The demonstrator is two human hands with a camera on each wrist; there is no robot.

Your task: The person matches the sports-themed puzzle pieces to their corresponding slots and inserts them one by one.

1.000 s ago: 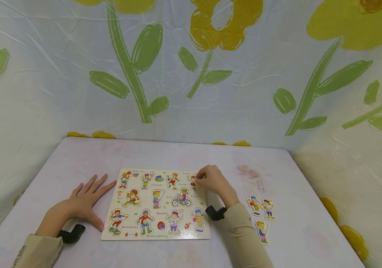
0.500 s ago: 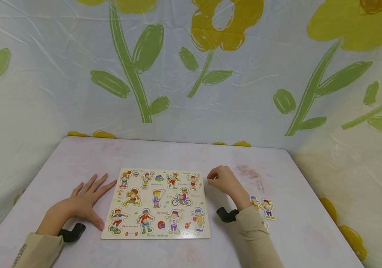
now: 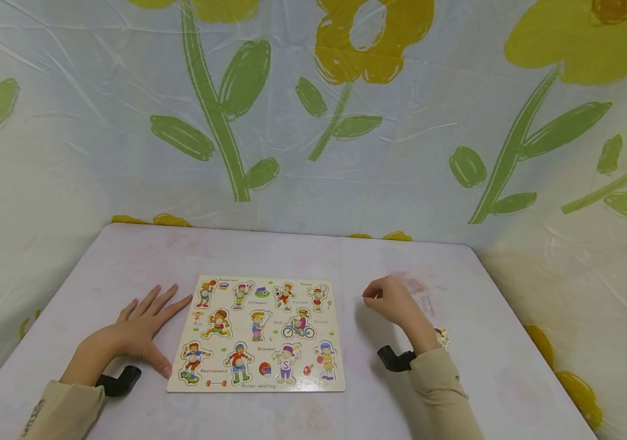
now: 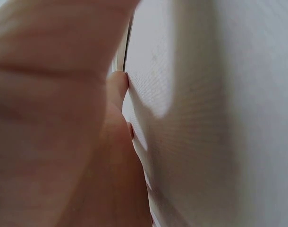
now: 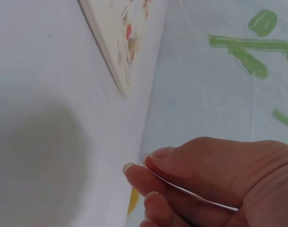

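A wooden puzzle board (image 3: 311, 384) with several sports figures lies flat on the table. At its left edge rests my left hand (image 3: 140, 333), fingers spread, the thumb and a fingertip touching the board. In the left wrist view the same hand (image 4: 63, 118) fills much of the picture. My right hand (image 3: 393, 299) is above the table to the right of the board. Its fingers are loosely curled and hold nothing; the right wrist view shows the thumb and index fingertips (image 5: 129, 168) near each other. Beyond the right forearm, part of a loose figure piece (image 3: 442, 336) shows.
The pale table (image 3: 269, 253) extends around the board, with its far edge against a white flowered cloth (image 3: 390, 189). Most of the area under the right forearm is hidden. A black wrist mount (image 3: 396, 359) sits at the right cuff, another (image 3: 119, 383) at the left.
My right hand has left the tennis figure at the board's top right corner and moved right. Its forearm now covers most of the loose pieces. The left hand has stayed put.
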